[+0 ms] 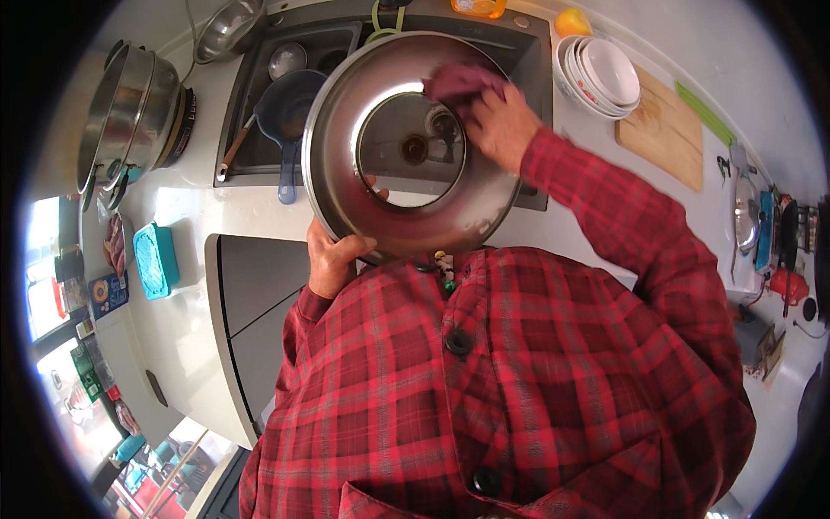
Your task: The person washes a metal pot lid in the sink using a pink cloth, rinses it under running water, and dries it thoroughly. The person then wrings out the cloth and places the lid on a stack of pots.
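Note:
My left hand [334, 256] grips the near left rim of a large round stainless-steel pot lid [402, 58], tilted over the sink. Its middle is see-through, whether glass or an opening I cannot tell; fingertips and the sink drain [415, 149] show through it. In my right hand [502, 126] is a bunched maroon cloth [463, 84], pressed against the lid's upper right inner side. Cloth and fingers are slightly blurred. Left of the lid, a blue-grey plastic ladle [288, 107] rests in the dark double sink [237, 139], beside a metal ladle [285, 61] with a wooden handle.
Stacked steel steamer pots [123, 123] stand on the left counter, near a turquoise plastic box [155, 259]. Right of the sink are stacked white bowls [609, 71], a wooden cutting board [674, 130] and a yellow fruit [572, 23]. An orange bottle [480, 6] stands behind the sink.

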`<action>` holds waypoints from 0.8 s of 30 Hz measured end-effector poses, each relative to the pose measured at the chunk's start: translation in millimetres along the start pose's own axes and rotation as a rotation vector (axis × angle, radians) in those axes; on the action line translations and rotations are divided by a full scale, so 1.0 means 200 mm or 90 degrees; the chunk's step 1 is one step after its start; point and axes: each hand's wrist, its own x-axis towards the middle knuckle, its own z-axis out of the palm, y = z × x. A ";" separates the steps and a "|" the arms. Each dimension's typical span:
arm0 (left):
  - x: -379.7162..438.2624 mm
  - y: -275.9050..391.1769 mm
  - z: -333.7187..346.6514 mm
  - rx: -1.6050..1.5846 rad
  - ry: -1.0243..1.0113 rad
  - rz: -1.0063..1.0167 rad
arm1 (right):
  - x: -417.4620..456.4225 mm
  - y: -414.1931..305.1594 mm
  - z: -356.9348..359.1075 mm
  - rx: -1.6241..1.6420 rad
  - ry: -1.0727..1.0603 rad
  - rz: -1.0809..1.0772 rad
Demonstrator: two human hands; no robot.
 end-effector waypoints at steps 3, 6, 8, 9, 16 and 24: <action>-0.02 -0.04 0.00 0.000 0.016 0.015 | -0.12 -0.22 -0.08 0.186 -0.228 -0.009; 0.01 -0.07 0.00 -0.068 0.014 0.009 | -0.12 -0.40 -0.06 0.660 -0.301 0.016; 0.02 -0.09 -0.02 -0.083 0.035 -0.005 | -0.06 -0.41 -0.09 0.887 -0.319 -0.024; 0.02 -0.07 -0.01 -0.087 0.042 0.005 | -0.04 -0.40 -0.10 0.953 -0.288 -0.036; -0.05 -0.04 -0.01 -0.117 0.123 0.082 | -0.22 0.21 -0.22 1.399 -0.317 0.175; -0.13 -0.04 -0.04 -0.318 0.183 0.129 | -0.42 0.34 0.05 1.182 -0.125 0.398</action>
